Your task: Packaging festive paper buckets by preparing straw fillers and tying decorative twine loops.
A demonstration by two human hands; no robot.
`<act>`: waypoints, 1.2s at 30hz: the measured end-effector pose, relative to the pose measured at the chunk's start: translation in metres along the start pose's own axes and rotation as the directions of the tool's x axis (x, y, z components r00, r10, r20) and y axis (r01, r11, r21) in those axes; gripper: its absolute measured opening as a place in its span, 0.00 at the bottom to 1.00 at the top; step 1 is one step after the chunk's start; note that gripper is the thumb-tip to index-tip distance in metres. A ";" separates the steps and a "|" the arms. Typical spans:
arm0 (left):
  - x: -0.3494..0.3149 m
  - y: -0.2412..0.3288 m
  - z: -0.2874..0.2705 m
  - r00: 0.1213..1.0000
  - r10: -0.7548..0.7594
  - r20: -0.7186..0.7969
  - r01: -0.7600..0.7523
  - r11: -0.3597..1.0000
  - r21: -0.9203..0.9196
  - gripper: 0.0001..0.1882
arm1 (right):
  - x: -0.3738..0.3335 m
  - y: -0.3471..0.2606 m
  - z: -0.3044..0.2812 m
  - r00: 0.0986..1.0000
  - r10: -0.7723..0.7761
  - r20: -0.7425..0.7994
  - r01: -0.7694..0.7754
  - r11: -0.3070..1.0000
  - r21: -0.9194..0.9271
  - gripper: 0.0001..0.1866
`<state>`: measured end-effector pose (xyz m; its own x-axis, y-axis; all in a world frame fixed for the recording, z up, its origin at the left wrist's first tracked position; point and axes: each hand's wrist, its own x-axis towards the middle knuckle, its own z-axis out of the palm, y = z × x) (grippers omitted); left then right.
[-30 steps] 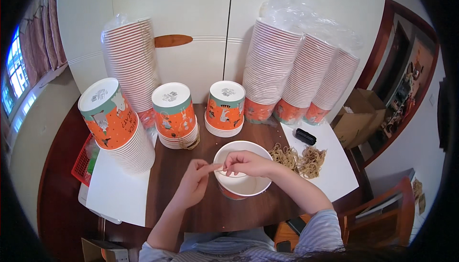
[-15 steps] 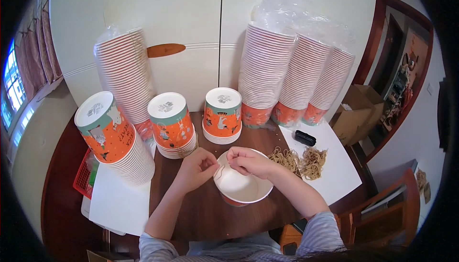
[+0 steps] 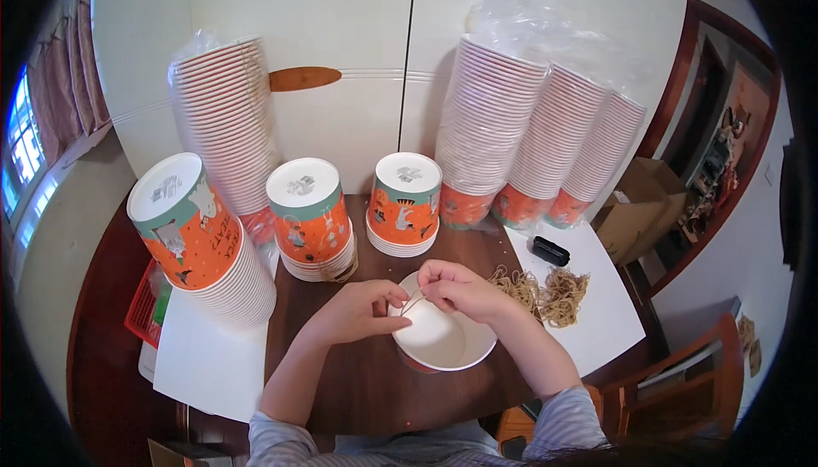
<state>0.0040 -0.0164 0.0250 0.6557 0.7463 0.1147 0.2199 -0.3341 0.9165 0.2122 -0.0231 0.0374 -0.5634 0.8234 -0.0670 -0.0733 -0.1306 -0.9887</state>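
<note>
My right hand (image 3: pixel 460 291) pinches a thin tan rubber band (image 3: pixel 412 302) above an open white paper tub (image 3: pixel 443 343). The band's loop reaches across to my left hand (image 3: pixel 365 312), whose thumb and fingers stand apart at the tub's left rim; whether they touch the band is hard to see. The tub stands upright on the brown table, with a little of its orange outside showing below the rim. Close by my right forearm lie tangled heaps of tan rubber bands (image 3: pixel 562 296).
Upside-down stacks of orange and green tubs (image 3: pixel 405 211) stand beyond my hands, and a leaning stack (image 3: pixel 192 237) is at left. Tall plastic-wrapped stacks (image 3: pixel 490 126) line the white cabinet. A black oblong object (image 3: pixel 550 251) lies at right; a wooden chair (image 3: pixel 682 382) is beyond the table.
My left thumb and fingers have spread from a pinch, while my right hand keeps its pinch on the band. The view has shifted slightly.
</note>
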 end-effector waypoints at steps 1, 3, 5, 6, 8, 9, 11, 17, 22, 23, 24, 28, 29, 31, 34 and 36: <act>0.000 -0.001 0.000 0.999 0.047 -0.022 -0.044 0.992 0.117 0.12 | 0.001 -0.001 0.000 1.000 0.003 0.002 -0.003 1.000 0.002 0.02; 0.000 -0.003 0.002 0.995 0.093 -0.039 -0.082 0.970 0.231 0.13 | 0.002 -0.004 0.000 1.000 -0.006 -0.023 0.005 0.999 -0.032 0.01; -0.001 -0.004 0.004 0.996 0.059 -0.064 -0.031 0.926 0.376 0.11 | 0.003 -0.008 0.001 1.000 -0.008 -0.024 0.007 0.999 -0.039 0.01; -0.001 -0.005 0.005 0.996 0.059 -0.064 -0.031 0.927 0.374 0.11 | 0.004 -0.008 0.002 1.000 -0.012 -0.025 0.011 0.999 -0.047 0.01; 0.001 -0.005 0.004 0.990 0.116 -0.076 -0.073 0.899 0.431 0.09 | 0.005 -0.007 0.002 0.999 -0.018 -0.041 0.015 0.998 -0.064 0.01; 0.001 -0.005 0.004 0.990 0.117 -0.077 -0.072 0.899 0.431 0.09 | 0.006 -0.007 0.002 0.998 -0.026 -0.056 0.021 0.996 -0.081 0.01; 0.002 -0.008 0.003 0.994 -0.036 -0.104 0.049 0.991 0.127 0.08 | 0.006 -0.006 0.002 0.997 -0.020 -0.069 0.014 0.996 -0.090 0.01; 0.008 -0.012 -0.002 0.984 0.071 -0.165 -0.056 0.994 0.091 0.08 | 0.007 -0.005 -0.002 0.993 -0.016 -0.118 -0.005 0.984 -0.175 0.01; 0.010 -0.017 0.001 0.995 -0.047 -0.087 0.030 0.982 -0.185 0.07 | 0.005 -0.011 0.002 0.998 0.005 -0.069 -0.015 0.989 -0.144 0.01; 0.010 -0.016 0.001 0.998 -0.031 -0.046 0.018 0.967 -0.255 0.07 | 0.006 -0.012 0.003 0.998 -0.004 -0.064 -0.005 0.989 -0.145 0.01; 0.010 -0.018 0.000 0.998 -0.029 -0.048 0.016 0.967 -0.254 0.07 | 0.007 -0.012 0.003 0.998 -0.013 -0.059 0.005 0.989 -0.146 0.01; 0.011 -0.015 -0.003 0.996 -0.092 0.021 0.093 0.936 -0.340 0.08 | 0.008 -0.011 0.001 0.998 -0.023 -0.058 0.014 0.989 -0.147 0.01; 0.011 -0.012 -0.005 0.977 -0.199 0.082 0.215 0.897 -0.386 0.09 | 0.007 -0.011 0.002 0.998 -0.007 -0.070 -0.003 0.991 -0.132 0.01; 0.013 -0.022 0.000 0.992 -0.114 0.054 0.125 0.941 -0.314 0.08 | 0.006 -0.013 0.002 0.997 0.007 -0.081 -0.017 0.992 -0.122 0.01; 0.013 -0.025 0.002 0.996 0.025 0.080 -0.008 0.977 -0.212 0.08 | 0.004 -0.014 0.002 0.997 0.000 -0.075 -0.010 0.991 -0.132 0.01; 0.013 -0.026 0.003 0.989 0.079 0.124 -0.055 0.981 -0.185 0.09 | 0.004 -0.014 0.002 0.997 -0.010 -0.077 -0.001 0.991 -0.134 0.01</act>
<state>0.0087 0.0003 0.0019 0.7555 0.6404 0.1384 0.0458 -0.2624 0.9639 0.2095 -0.0188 0.0509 -0.4978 0.8646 -0.0676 0.0380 -0.0561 -0.9977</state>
